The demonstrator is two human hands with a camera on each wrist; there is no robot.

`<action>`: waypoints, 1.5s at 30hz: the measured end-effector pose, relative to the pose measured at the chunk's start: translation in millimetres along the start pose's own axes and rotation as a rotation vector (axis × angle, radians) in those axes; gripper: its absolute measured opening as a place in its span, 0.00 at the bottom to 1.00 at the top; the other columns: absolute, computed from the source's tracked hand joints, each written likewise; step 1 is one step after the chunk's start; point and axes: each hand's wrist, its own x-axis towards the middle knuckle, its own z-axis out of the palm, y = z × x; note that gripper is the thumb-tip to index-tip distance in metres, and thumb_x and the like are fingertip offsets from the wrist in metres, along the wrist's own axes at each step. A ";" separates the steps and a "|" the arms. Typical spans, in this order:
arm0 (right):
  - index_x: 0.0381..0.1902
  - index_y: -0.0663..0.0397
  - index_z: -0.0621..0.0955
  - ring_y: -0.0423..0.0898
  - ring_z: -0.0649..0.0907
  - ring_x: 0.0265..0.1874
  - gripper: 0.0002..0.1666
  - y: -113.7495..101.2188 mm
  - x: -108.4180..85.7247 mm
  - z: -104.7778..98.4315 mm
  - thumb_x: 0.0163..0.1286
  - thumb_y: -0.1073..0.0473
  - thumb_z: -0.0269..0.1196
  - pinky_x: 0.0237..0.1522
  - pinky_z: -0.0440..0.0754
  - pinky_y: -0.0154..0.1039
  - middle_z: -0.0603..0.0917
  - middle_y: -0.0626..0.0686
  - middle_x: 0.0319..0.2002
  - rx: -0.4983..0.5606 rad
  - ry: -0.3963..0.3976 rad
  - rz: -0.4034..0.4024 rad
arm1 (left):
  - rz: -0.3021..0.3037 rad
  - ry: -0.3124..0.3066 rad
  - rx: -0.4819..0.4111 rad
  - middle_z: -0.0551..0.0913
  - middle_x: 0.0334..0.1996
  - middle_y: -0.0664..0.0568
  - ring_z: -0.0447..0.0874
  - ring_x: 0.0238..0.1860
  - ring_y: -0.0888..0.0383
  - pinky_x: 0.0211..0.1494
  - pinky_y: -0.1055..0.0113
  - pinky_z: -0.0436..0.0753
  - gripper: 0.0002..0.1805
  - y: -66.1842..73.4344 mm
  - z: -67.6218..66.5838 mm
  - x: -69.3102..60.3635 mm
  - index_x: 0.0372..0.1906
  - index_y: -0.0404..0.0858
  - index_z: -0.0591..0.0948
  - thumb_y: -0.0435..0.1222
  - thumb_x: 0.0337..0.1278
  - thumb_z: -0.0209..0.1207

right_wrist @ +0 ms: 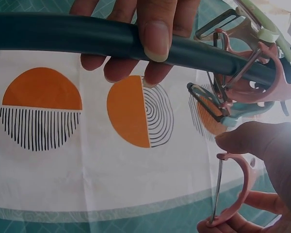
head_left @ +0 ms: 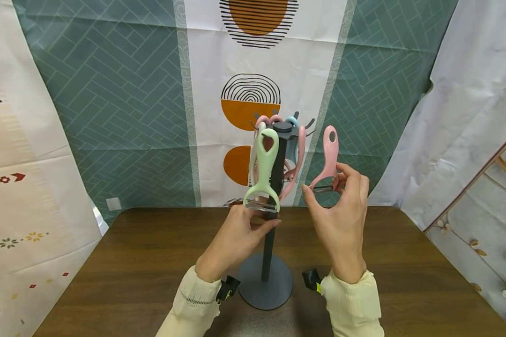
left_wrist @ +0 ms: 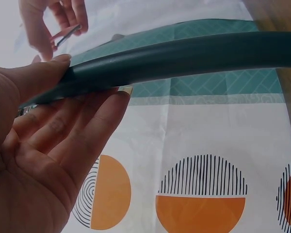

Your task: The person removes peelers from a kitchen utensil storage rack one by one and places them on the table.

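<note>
A dark stand with a round base [head_left: 265, 292] holds several peelers on its top hooks, a green peeler [head_left: 263, 168] in front and a pink peeler [head_left: 297, 159] at its right side. My left hand [head_left: 240, 236] grips the pole [left_wrist: 184, 56] below the peelers, thumb on one side and fingers on the other. To the right of the stand, my right hand [head_left: 343, 220] pinches a separate pink peeler [head_left: 331, 152] by its blade end, handle up, apart from the hooks. The right wrist view shows thumb and fingers at the two ends of its blade [right_wrist: 217, 191].
The brown wooden table [head_left: 152, 262] lies under the stand. Behind it hangs a patterned cloth [head_left: 122, 93] in green and white, with white cloths at the left and right sides. A small white object [head_left: 114, 203] is near the table's back left corner.
</note>
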 end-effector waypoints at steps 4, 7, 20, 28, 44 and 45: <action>0.66 0.62 0.72 0.55 0.76 0.43 0.41 3.1 0.6 0.4 0.57 0.60 0.77 0.50 0.72 0.40 0.71 0.64 0.45 -0.006 -0.003 -0.001 | 0.016 -0.004 0.000 0.87 0.46 0.55 0.90 0.46 0.61 0.49 0.70 0.88 0.13 -0.9 0.9 0.6 0.52 0.43 0.83 0.32 0.64 0.67; 0.66 0.63 0.72 0.55 0.76 0.43 0.41 5.4 0.6 0.7 0.57 0.60 0.77 0.49 0.72 0.42 0.71 0.64 0.45 -0.013 -0.008 0.002 | 0.026 -0.007 0.000 0.87 0.46 0.54 0.90 0.46 0.61 0.49 0.71 0.88 0.13 -1.3 1.5 0.9 0.53 0.43 0.83 0.33 0.64 0.67; 0.66 0.63 0.72 0.55 0.75 0.43 0.42 11.6 0.8 5.7 0.57 0.59 0.78 0.45 0.70 0.42 0.71 0.64 0.45 -0.032 -0.024 0.008 | 0.020 -0.006 -0.016 0.86 0.48 0.53 0.90 0.47 0.61 0.51 0.69 0.88 0.15 -1.4 0.9 -0.4 0.53 0.43 0.82 0.33 0.64 0.67; 0.65 0.64 0.72 0.55 0.74 0.42 0.42 15.3 1.4 8.4 0.56 0.59 0.78 0.43 0.68 0.42 0.71 0.64 0.45 -0.042 -0.027 0.005 | 0.017 -0.007 -0.019 0.86 0.49 0.53 0.90 0.47 0.61 0.51 0.69 0.88 0.16 -1.3 0.6 -0.4 0.55 0.43 0.82 0.33 0.63 0.67; 0.65 0.63 0.72 0.54 0.72 0.41 0.41 24.1 0.6 15.0 0.57 0.59 0.77 0.42 0.68 0.43 0.72 0.65 0.45 -0.062 -0.052 0.035 | 0.008 -0.008 -0.022 0.86 0.49 0.52 0.90 0.48 0.60 0.51 0.68 0.88 0.16 -0.5 0.1 -0.6 0.55 0.44 0.82 0.33 0.64 0.67; 0.65 0.63 0.72 0.54 0.72 0.40 0.41 24.9 0.6 15.7 0.57 0.59 0.77 0.42 0.68 0.43 0.72 0.65 0.45 -0.062 -0.053 0.036 | 0.007 -0.008 -0.021 0.86 0.49 0.51 0.90 0.48 0.60 0.51 0.68 0.88 0.16 -0.5 0.1 -0.6 0.55 0.44 0.82 0.33 0.64 0.67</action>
